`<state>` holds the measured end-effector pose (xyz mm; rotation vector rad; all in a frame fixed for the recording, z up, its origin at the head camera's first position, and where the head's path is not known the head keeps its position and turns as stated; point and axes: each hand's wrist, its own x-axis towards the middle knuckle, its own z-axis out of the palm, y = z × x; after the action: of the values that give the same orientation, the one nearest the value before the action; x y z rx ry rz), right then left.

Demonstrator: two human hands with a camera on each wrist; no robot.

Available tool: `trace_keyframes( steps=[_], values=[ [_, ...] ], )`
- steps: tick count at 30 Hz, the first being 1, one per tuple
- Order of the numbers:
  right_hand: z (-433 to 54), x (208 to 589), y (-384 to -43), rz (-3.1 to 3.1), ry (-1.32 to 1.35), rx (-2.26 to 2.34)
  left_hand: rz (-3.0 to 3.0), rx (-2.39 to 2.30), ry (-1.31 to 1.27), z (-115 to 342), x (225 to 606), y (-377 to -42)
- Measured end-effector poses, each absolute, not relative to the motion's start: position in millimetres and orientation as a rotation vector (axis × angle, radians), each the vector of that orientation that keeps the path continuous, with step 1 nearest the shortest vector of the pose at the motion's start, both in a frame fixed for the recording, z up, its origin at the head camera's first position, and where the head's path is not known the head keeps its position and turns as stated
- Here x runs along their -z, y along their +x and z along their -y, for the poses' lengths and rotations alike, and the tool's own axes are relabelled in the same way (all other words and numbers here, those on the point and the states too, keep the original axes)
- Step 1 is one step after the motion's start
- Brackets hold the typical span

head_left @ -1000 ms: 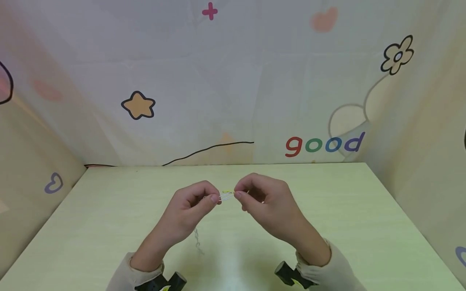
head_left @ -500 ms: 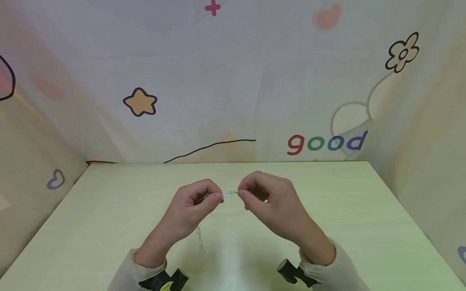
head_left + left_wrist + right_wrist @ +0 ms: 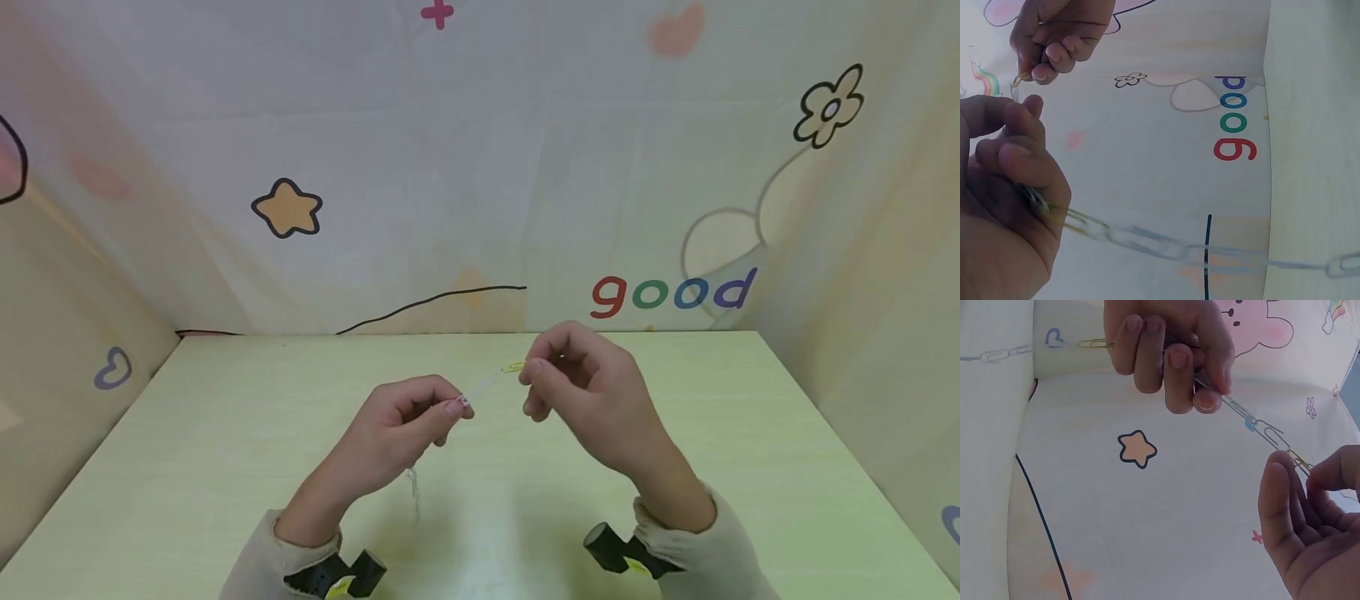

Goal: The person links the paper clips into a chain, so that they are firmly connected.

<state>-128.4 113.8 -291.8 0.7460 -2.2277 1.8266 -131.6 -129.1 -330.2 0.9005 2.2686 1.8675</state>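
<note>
Both hands are raised over the table, with a chain of linked paper clips between and below them. My left hand (image 3: 408, 429) pinches the chain between thumb and forefinger. From its palm the rest of the chain (image 3: 1147, 242) trails down, with pale clips and one yellowish clip visible. Farther right and a little higher, my right hand (image 3: 592, 396) pinches the end of a yellow paper clip (image 3: 513, 367). A white paper clip (image 3: 1272, 434) links that yellow clip to the part at my left fingertips. The links inside the left palm are hidden.
Beneath the hands lies a pale green table (image 3: 225, 467). A printed cloth (image 3: 480, 167) stands behind its back edge and along both sides. Each sleeve cuff carries a black wrist camera (image 3: 615, 550).
The right hand has moved right and up, away from the left, and the span of clips between them now stretches taut and slanted. The left hand has shifted only slightly.
</note>
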Motion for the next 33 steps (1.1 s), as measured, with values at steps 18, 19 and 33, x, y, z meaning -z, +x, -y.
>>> trace_keyframes(
  steps=[18,19,33],
  values=[
    [-138.8,286.4,-142.5,1.636,0.604,-2.272,-2.177,-1.803,0.909,131.4,334.0,-136.0],
    [-141.1,285.6,-142.5,1.609,0.589,-2.293,-2.177,-1.800,0.908,131.4,334.6,-136.2],
    [-177.2,273.8,-146.6,1.105,0.404,-2.511,-2.252,-1.745,0.915,133.3,339.4,-140.8]
  ],
)
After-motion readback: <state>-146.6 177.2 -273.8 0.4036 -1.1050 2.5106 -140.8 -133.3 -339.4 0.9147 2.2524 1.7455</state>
